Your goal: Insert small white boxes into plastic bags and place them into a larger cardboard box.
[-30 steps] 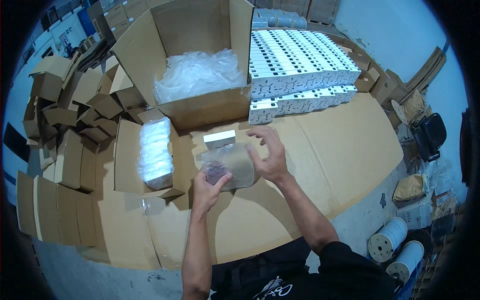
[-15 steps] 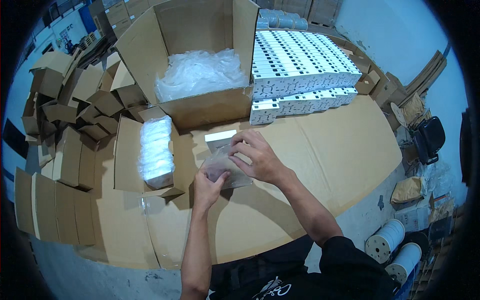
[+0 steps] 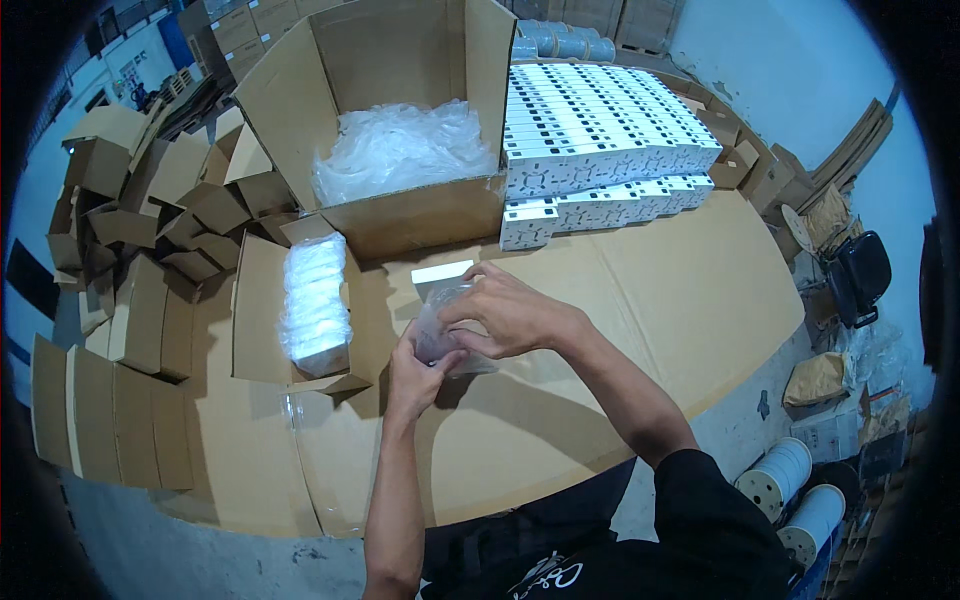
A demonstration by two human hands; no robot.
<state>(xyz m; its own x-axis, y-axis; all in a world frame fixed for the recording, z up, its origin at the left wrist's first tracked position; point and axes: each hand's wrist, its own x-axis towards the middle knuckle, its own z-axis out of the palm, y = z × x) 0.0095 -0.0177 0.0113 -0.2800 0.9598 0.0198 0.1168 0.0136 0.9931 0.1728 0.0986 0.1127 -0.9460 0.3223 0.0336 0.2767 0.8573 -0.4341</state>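
A clear plastic bag (image 3: 432,330) is held between my hands over the cardboard-covered table. My left hand (image 3: 412,375) grips its lower left side, thumb on top. Bent over its upper right part, my right hand (image 3: 505,315) has its fingers at the bag, partly inside or against it; which, I cannot tell. Just beyond lies a small white box (image 3: 441,274) on the table, partly behind the bag and fingers. To the left, an open carton (image 3: 262,310) holds a row of plastic-wrapped boxes (image 3: 315,300).
A large open carton (image 3: 420,220) full of clear plastic bags (image 3: 405,150) stands behind my hands. Stacked white printed boxes (image 3: 605,140) fill the back right. Empty cartons (image 3: 130,320) pile up on the left. Cable spools (image 3: 775,470) sit on the floor at lower right.
My right hand has turned and moved slightly left and down, its fingers now deeper over the bag. The bag looks more bunched. My left hand has barely moved.
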